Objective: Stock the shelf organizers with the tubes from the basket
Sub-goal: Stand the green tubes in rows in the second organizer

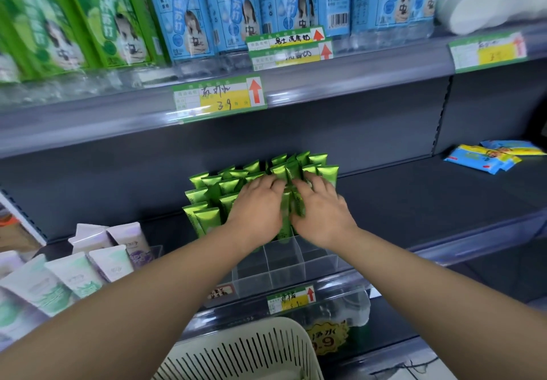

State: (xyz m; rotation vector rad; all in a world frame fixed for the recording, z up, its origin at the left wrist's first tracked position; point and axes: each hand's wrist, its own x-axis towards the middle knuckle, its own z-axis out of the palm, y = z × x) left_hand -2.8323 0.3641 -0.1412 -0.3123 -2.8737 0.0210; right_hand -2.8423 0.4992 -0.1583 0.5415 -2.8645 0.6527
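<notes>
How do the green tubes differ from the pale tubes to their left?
The green tubes are glossy metallic green; the pale tubes are white, mint and lilac. Green tubes stand upright; pale tubes lean. The left hand and right hand touch green tubes, not pale tubes. Both show crimped ends up.

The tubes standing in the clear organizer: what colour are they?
Metallic green tubes, seen in the head view, the only one.

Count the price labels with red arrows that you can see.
5. On the upper shelf rail: two stacked labels, one below-left, one far right. On the lower rail: one above the basket. Others may be hidden.
</notes>
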